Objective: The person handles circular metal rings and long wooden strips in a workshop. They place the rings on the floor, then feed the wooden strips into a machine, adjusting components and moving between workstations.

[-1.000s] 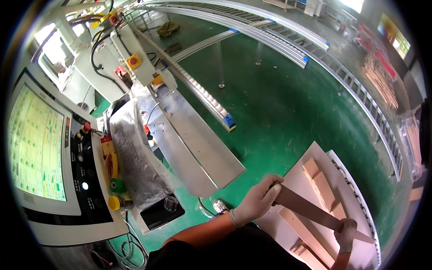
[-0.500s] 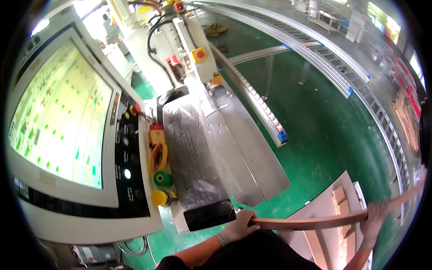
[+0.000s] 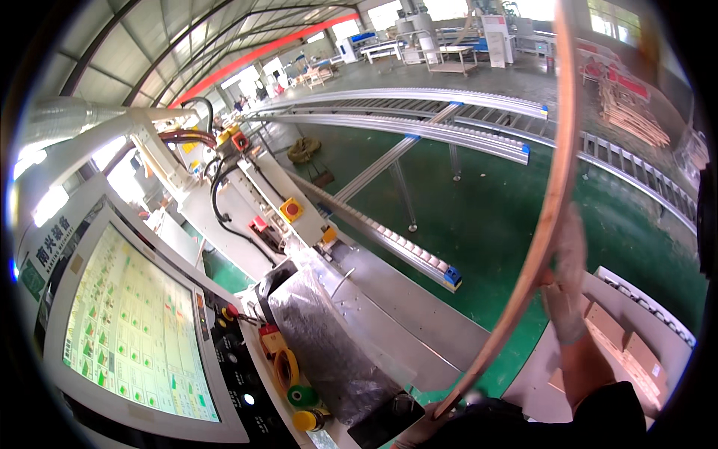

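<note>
A long, narrow brown wooden board (image 3: pixel 540 239) stands tilted up in front of me, its far end passing the top of the view. My right hand (image 3: pixel 567 277), gloved and somewhat blurred, holds it around the middle with the fingers closed. At the lower end my left hand (image 3: pixel 420 434) is closed on the board, mostly hidden by the lower edge of the view. Beside the left hand lies a black rectangular device (image 3: pixel 385 423) on the machine's ledge.
A lit control screen (image 3: pixel 138 322) stands at left, near yellow and green tape rolls (image 3: pixel 301 395). A metal machine table (image 3: pixel 407 314) and roller conveyors (image 3: pixel 404 131) extend ahead. At right, a cart (image 3: pixel 658 314) carries wooden pieces (image 3: pixel 624 348).
The board has swung from nearly level to steeply upright, with my right hand raised. My left hand has stayed low at its near end. The view has tilted up and turned.
</note>
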`<state>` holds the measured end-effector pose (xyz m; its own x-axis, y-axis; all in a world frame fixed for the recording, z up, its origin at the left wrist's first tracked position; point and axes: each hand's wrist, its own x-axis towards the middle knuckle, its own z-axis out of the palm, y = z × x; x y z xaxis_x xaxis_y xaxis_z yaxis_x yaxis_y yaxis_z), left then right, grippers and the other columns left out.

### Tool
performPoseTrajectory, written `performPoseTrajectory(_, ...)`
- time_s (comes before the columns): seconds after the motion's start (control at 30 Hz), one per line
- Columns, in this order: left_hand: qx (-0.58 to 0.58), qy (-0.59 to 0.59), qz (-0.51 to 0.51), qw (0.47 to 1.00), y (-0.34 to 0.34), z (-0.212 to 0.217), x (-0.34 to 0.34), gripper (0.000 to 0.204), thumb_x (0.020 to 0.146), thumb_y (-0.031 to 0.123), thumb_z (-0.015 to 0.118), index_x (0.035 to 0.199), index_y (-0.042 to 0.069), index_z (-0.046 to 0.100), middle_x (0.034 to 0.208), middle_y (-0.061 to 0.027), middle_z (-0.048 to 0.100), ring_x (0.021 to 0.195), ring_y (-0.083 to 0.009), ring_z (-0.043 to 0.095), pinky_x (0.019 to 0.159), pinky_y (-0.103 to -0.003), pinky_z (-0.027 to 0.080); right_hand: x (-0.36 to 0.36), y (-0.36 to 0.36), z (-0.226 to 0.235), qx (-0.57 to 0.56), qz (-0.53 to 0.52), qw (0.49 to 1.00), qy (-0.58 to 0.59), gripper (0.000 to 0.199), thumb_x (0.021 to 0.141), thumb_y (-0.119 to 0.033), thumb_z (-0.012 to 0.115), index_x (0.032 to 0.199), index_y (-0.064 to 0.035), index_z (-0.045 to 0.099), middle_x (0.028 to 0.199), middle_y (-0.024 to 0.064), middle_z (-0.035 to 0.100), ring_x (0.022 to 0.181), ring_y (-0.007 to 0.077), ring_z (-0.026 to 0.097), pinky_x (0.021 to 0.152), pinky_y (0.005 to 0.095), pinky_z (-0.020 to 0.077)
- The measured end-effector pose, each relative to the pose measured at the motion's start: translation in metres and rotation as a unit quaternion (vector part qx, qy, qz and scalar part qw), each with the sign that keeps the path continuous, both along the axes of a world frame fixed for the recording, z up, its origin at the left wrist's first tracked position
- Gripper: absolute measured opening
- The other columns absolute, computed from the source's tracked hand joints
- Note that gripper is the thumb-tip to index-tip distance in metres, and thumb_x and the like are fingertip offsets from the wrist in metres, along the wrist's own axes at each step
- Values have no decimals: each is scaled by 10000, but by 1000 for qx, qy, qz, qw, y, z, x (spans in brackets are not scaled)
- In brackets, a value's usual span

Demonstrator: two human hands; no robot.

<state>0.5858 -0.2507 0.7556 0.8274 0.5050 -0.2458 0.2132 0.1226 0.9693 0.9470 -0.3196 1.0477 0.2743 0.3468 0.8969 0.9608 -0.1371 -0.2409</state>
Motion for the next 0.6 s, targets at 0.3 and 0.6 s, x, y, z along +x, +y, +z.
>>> performPoseTrajectory(0.3,138,89,128,978,-33,-54,-68,384,991,181,750,1339,23,712,1119,-91,791,1050,-151,737,964,-326,568,-86,78,-28,101,551,509,654,754,1076,-722,407,1340,-42,597,889,29,634,779,180,649,723,366,552)
performPoseTrajectory(0.6,149,82,207,963,-53,85,-17,463,943,265,820,1280,-21,685,1140,-88,735,1087,-146,670,921,-347,549,-121,72,-41,53,667,395,630,849,1038,-759,457,1378,12,562,860,67,645,714,174,651,618,298,527)
